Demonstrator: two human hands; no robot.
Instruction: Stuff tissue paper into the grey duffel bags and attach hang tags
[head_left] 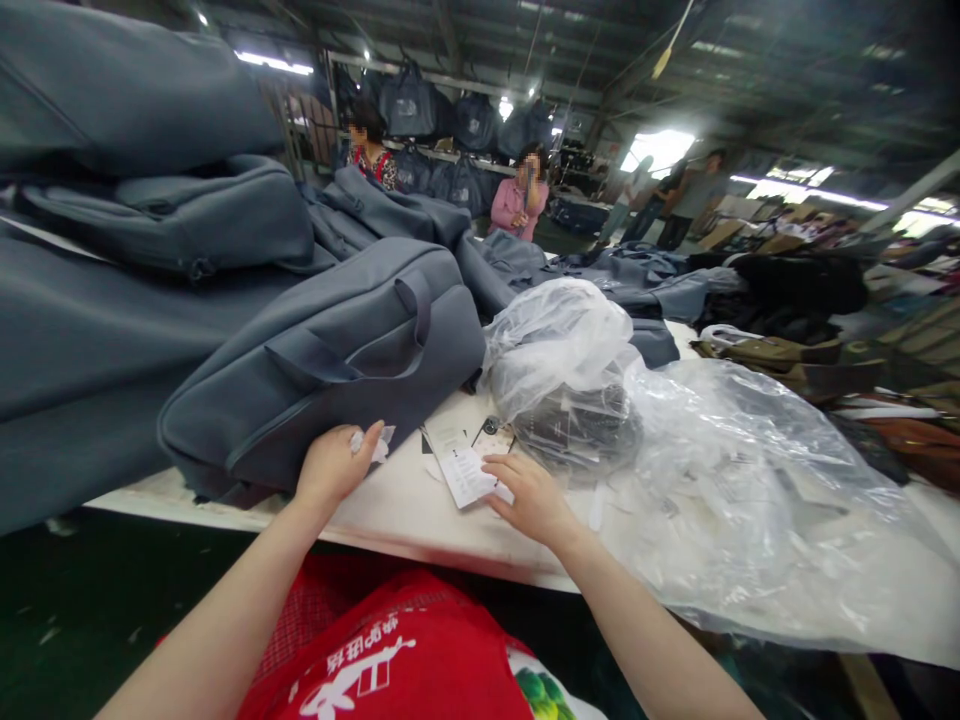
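Observation:
My left hand (pixel 339 466) is closed on a crumpled white scrap (pixel 379 444) and sits against the front of a blue-grey bag (pixel 360 345). That bag lies tilted on the table with its two handles showing. With thumb and fingers, my right hand (pixel 536 500) grips the edge of a printed white paper (pixel 459 474) lying on the tabletop. A small black round item (pixel 490 425) is just beyond the paper. Right beside it stands a clear plastic bag (pixel 574 400) with dark packed items inside.
More blue-grey bags (pixel 165 210) are piled at the left and along the back of the white table (pixel 382 520). A large sheet of clear plastic (pixel 757 500) spreads over the right side. Two people (pixel 519 200) are across the table, with bags hanging on racks (pixel 409 105) behind.

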